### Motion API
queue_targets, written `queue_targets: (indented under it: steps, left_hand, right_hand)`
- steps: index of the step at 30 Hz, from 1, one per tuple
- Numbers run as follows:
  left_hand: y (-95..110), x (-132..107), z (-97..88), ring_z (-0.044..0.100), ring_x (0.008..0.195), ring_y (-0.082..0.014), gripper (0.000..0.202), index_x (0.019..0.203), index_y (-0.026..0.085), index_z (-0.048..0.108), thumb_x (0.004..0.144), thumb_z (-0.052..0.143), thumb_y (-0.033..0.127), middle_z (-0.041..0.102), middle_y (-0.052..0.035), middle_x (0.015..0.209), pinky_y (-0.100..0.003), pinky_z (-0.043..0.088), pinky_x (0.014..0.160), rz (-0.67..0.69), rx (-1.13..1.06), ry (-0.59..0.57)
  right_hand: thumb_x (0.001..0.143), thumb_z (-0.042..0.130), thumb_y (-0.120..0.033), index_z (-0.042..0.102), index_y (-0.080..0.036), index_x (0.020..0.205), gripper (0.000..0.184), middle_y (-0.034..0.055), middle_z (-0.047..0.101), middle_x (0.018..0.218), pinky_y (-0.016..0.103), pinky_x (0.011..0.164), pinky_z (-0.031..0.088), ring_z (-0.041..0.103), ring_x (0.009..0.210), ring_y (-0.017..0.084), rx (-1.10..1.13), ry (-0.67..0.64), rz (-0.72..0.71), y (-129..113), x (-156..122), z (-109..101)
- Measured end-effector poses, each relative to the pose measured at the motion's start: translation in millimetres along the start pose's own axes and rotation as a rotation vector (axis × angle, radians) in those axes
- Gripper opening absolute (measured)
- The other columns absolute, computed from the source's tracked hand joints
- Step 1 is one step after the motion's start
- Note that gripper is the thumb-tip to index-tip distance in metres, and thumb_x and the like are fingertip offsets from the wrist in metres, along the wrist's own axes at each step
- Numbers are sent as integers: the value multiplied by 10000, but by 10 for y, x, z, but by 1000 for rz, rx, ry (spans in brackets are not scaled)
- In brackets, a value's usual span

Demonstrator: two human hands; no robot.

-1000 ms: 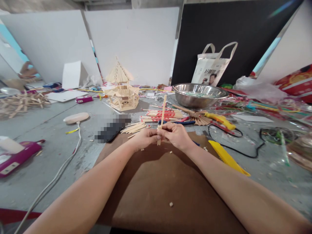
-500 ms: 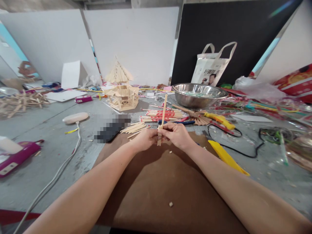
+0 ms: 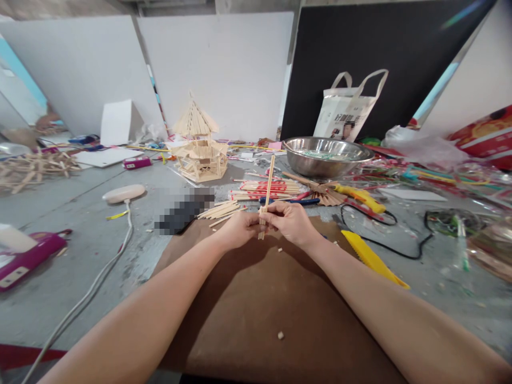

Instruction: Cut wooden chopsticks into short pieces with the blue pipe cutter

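Above the far part of a brown board (image 3: pixel 248 298), my left hand (image 3: pixel 242 229) and my right hand (image 3: pixel 290 221) meet at a small bundle of wooden sticks (image 3: pixel 269 181). One long stick in it rises well above the fingers; shorter pieces sit beside its lower end. Both hands are closed on this bundle with fingertips pinched, partly hiding the pieces. Just beyond my left hand lie cut wooden sticks (image 3: pixel 220 209). Behind the hands are chopsticks in red-printed wrappers (image 3: pixel 268 188) and a dark blue tool handle (image 3: pixel 306 201).
A wooden stick pavilion model (image 3: pixel 200 160) stands at the back, left of a steel basin (image 3: pixel 326 154). A yellow glue gun (image 3: pixel 362 198) with a black cord and a yellow saw-edged tool (image 3: pixel 372 258) lie right. On the left are a dark phone (image 3: pixel 182 213) and a purple power strip (image 3: pixel 32 258).
Almost nothing differs. Both hands keep their grip on the sticks in the same place; at the far left edge, a blurred shape in the background has shifted lower.
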State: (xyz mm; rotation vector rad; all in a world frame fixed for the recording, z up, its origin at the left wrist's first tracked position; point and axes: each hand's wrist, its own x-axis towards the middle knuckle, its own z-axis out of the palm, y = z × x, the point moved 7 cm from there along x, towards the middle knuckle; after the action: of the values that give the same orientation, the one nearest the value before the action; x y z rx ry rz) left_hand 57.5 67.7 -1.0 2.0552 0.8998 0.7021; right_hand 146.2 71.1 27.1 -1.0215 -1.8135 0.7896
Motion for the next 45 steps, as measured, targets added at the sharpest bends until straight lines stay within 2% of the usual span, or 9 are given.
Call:
queue_targets:
  steps: [18, 24, 28, 32, 35, 37, 39, 42, 45]
  left_hand:
    - [-17, 9, 1, 530, 626, -107, 300, 841, 120, 630, 724, 436, 316, 621, -30, 711, -193, 412, 574, -11, 23, -1]
    - [-16, 5, -197, 525, 597, -92, 288, 888, 151, 616, 723, 422, 286, 606, -3, 680, -188, 413, 577, -58, 49, 85]
    - [-115, -32, -449, 525, 538, -105, 309, 978, 213, 565, 718, 429, 310, 618, 1, 681, -213, 401, 541, -194, 364, 197]
    - [-238, -121, -650, 565, 705, -197, 272, 926, 240, 586, 700, 458, 318, 639, -50, 772, -308, 413, 637, -371, 796, 303]
    - [-202, -127, -672, 535, 859, -226, 244, 884, 218, 606, 698, 467, 293, 622, -74, 902, -351, 401, 743, -324, 879, 368]
    - [-113, -103, -635, 503, 938, -214, 258, 909, 188, 600, 694, 475, 257, 595, -77, 991, -350, 367, 830, -210, 798, 431]
    - [-56, -65, -536, 509, 944, -186, 298, 967, 160, 575, 698, 461, 218, 586, -74, 1019, -325, 361, 858, -116, 583, 426]
    - [-44, 3, -255, 558, 856, -151, 412, 1086, 128, 481, 676, 466, 171, 600, -72, 993, -273, 427, 764, -68, 121, 237]
    - [33, 16, -25, 575, 818, -145, 411, 1105, 128, 448, 697, 450, 175, 613, -70, 950, -245, 447, 682, -20, -168, 75]
  right_hand:
    - [614, 591, -350, 606, -132, 660, 223, -6, 544, 595, 195, 452, 376, 441, 452, 59, 102, -24, 71, 46, -2, 1]
    - [627, 578, -357, 610, -125, 670, 238, -20, 509, 524, 189, 415, 341, 416, 415, 54, 91, 19, 110, 93, -3, -30]
    - [628, 574, -370, 604, -120, 672, 255, -26, 482, 498, 191, 410, 340, 409, 412, 56, 95, 39, 130, 150, 1, -39]
    - [621, 582, -376, 600, -114, 688, 270, -20, 485, 501, 197, 413, 344, 410, 413, 59, 116, 45, 155, 176, -5, -33]
    - [615, 587, -381, 601, -115, 694, 278, -26, 476, 478, 199, 415, 343, 407, 411, 61, 120, 45, 172, 184, -9, -34]
    - [619, 583, -383, 600, -116, 677, 274, -29, 468, 465, 197, 416, 342, 403, 407, 58, 120, 48, 176, 182, -9, -38]
    - [616, 584, -383, 599, -117, 662, 270, -30, 470, 464, 194, 415, 341, 403, 403, 54, 120, 53, 181, 176, -9, -42]
    - [603, 593, -384, 603, -120, 662, 270, -27, 489, 481, 193, 420, 348, 415, 411, 55, 133, 50, 177, 160, -8, -39]
    - [598, 599, -376, 607, -121, 667, 264, -24, 507, 497, 190, 425, 355, 419, 420, 54, 161, 38, 168, 146, -10, -25]
